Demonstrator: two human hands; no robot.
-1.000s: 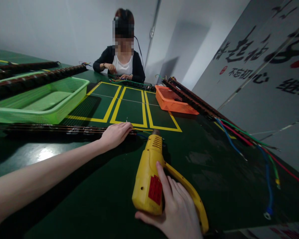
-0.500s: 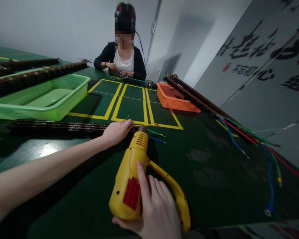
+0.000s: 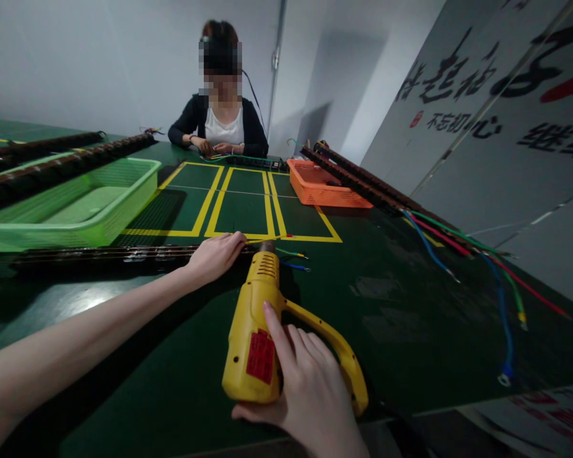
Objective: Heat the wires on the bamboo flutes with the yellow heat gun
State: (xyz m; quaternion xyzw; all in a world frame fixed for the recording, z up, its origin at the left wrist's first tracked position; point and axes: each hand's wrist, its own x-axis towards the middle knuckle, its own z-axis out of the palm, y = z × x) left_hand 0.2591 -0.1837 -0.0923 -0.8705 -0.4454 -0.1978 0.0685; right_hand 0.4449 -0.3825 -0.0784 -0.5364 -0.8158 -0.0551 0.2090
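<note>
My right hand grips a yellow heat gun with a red label, index finger stretched along its body and thumb under its rear. The metal nozzle points away from me, close to the wires. My left hand is closed in a pinch on a thin yellow wire with a red tip, left of the nozzle. Under that hand lies a long dark strip with wires along it. Past the nozzle, a green wire and a blue wire with metal lugs stick out to the right.
A green basket stands at left with dark strips across it. At right, more strips rest on an orange basket, their wires hanging toward me. Across the table a person handles wires. Yellow tape marks the green tabletop.
The view has shifted slightly to the right. The heat gun's rear has swung a little rightward, so its body stands straighter, with the nozzle still near the wires. Both hands keep their hold.
</note>
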